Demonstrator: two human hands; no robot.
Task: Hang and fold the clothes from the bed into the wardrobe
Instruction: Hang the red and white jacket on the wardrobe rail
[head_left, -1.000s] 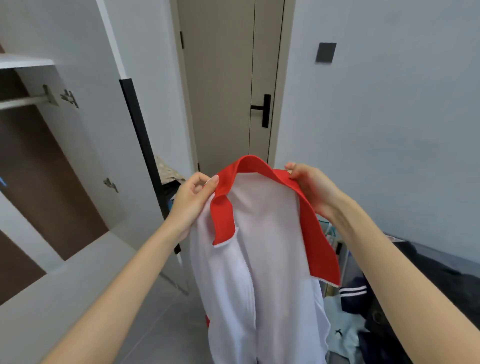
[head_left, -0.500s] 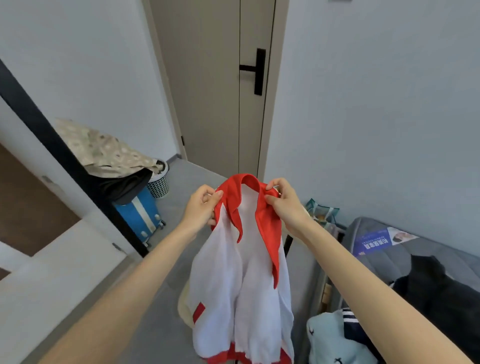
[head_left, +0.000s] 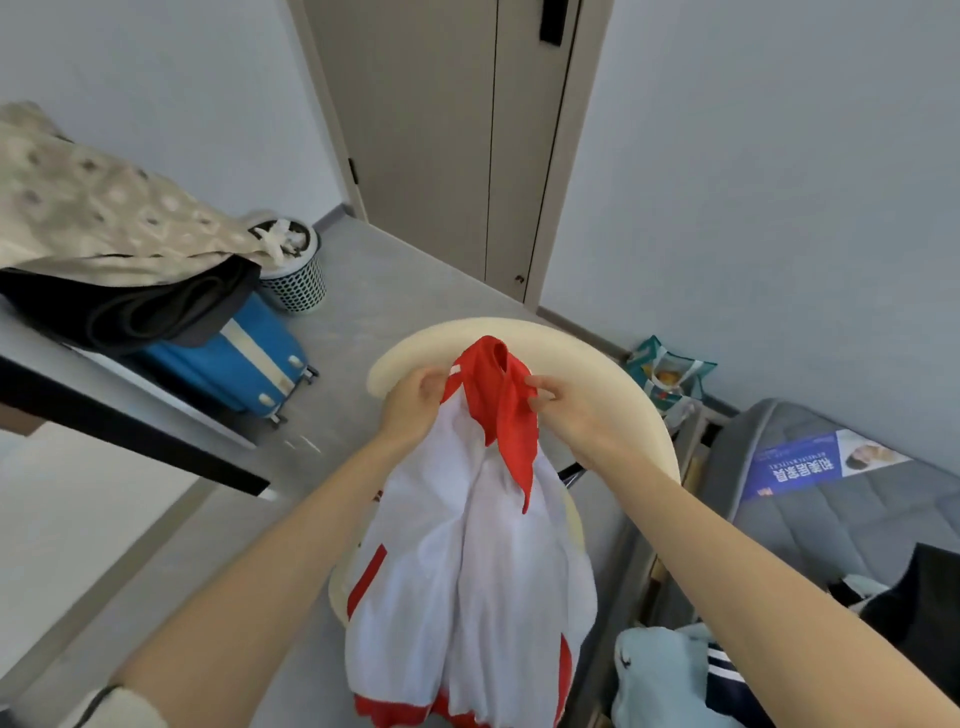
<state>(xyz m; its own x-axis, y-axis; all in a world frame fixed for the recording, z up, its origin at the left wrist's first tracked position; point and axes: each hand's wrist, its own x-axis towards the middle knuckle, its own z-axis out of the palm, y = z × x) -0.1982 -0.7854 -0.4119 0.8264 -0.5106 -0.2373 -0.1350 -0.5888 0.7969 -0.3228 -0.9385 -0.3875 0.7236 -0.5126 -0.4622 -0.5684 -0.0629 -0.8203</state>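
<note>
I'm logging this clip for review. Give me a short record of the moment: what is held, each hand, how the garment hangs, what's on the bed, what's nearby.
held item: white jacket with red collar
left hand: pinches the collar's left edge
right hand: pinches the collar's right edge
garment state: hangs loose below the hands, front open; no hanger in view
bed: dark clothes on it, light blue garment at its near edge
nearby: blue suitcase, basket, closed door

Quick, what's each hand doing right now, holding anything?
Left hand: closed, gripping the white and red jacket at its red collar.
Right hand: closed, pinching the other side of that collar.
</note>
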